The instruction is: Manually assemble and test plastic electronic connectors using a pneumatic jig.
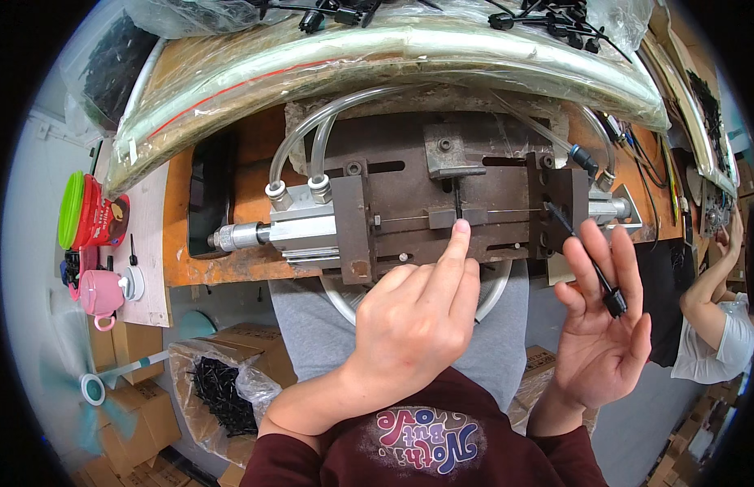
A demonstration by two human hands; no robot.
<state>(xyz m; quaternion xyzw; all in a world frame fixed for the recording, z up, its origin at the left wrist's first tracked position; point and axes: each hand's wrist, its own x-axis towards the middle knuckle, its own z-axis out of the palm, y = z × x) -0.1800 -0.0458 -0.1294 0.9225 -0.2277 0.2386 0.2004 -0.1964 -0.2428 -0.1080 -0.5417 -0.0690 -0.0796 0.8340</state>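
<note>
A dark metal fixture (417, 183) with a silver pneumatic cylinder (302, 235) on its left lies in front of me. A thin black plastic piece (458, 195) stands in the small block at its middle. My left hand (422, 312) has its index finger stretched out, the tip at the near end of that piece. Its thumb is hidden. My right hand (600, 316), palm up, holds a slim black plastic rod (585, 253) with a thicker knobbed end across its fingers. The rod's thin tip is by the fixture's right block (565, 207).
A plastic-wrapped shelf edge (409, 57) bearing black parts crosses behind the fixture. Clear hoses (300, 134) arch over it. At left are a pink cup (101, 292) and a fan (93, 390); below, a bag of black parts (223, 394). Another person (722, 325) works at right.
</note>
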